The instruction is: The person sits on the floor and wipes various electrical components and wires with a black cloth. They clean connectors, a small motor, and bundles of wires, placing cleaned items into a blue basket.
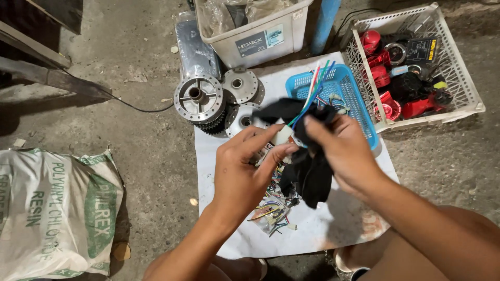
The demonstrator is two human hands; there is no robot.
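My left hand (242, 169) pinches a small white plastic connector (284, 135) between thumb and fingers. Coloured wires (315, 86) rise from the connector toward the top right. My right hand (344, 151) grips a black cloth (310, 174) wrapped around the same wire bundle, with the cloth hanging down below both hands. Under the hands a heap of loose coloured wires and connectors (273, 211) lies on a white sheet (323, 229) spread on the concrete floor.
Behind the hands sit a blue plastic basket (359, 101), round metal hub parts (200, 99), a white storage bin (260, 36) and a white crate (461, 78) of red and black parts. A printed white sack (54, 208) lies at left. My knees are at the bottom edge.
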